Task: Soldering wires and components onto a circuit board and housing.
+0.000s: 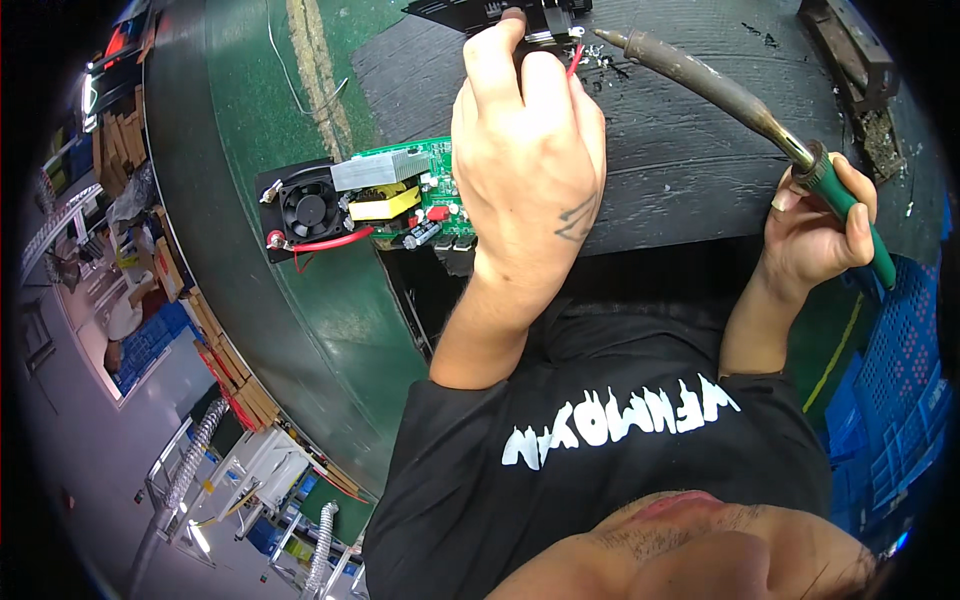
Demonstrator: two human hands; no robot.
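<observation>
My right hand (pixel 820 225) is closed round the green handle of a soldering iron (pixel 700 80). Its long metal barrel points up and left, and the tip is close to my left fingers. My left hand (pixel 530 150) grips a black end plate (pixel 460 14) at the top edge of the view. A short red wire (pixel 575 60) shows beside the fingers, near a metal terminal on the plate. A green circuit board (pixel 440 170) with a heat sink and a yellow transformer lies left of my wrist. My left hand hides part of it.
A black fan (pixel 306 207) on a plate sits at the board's left end, with a thick red wire (pixel 335 243). Dark matting (pixel 680 180) covers the bench. At the upper right stands a metal holder (pixel 855 60). Blue perforated crates (pixel 905 340) are at far right.
</observation>
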